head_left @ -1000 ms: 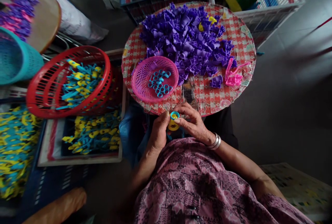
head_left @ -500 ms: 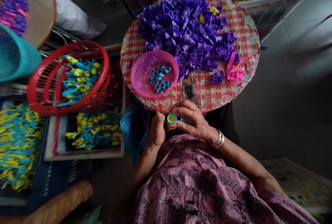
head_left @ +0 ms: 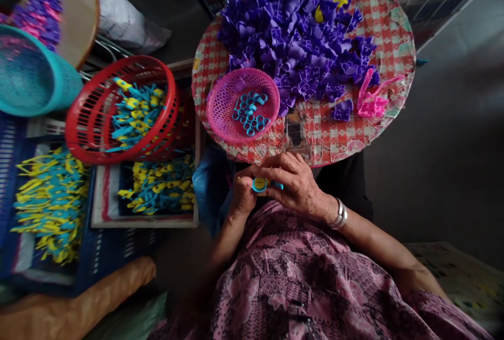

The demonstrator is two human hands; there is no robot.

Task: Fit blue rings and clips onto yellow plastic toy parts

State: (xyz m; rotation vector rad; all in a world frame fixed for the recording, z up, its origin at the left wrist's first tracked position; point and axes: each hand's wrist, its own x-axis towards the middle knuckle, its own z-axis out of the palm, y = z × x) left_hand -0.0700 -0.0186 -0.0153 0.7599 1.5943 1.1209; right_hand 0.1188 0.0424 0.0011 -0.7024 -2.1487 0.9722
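Observation:
Close to my body, just below the table's near edge, both hands are closed around one small yellow plastic piece with a turquoise ring (head_left: 259,185) at its end. My left hand (head_left: 243,193) grips it from the left, thumb against the ring. My right hand (head_left: 293,185) pinches it from the right, and a bit of turquoise plastic shows between those fingers. Beyond them, on the table, a pink mesh basket (head_left: 212,106) holds loose turquoise rings (head_left: 250,129).
The round table (head_left: 323,143) with a checked cover bears a heap of purple plastic pieces (head_left: 291,40) and a pink piece (head_left: 372,104). At left stand a red basket (head_left: 74,124), a turquoise basket (head_left: 65,88) and crates of yellow-and-turquoise pieces (head_left: 51,198).
The view has shifted, so the table and baskets sit a little differently in frame. In my hands the ringed piece has tilted, and my fingers have closed further over it.

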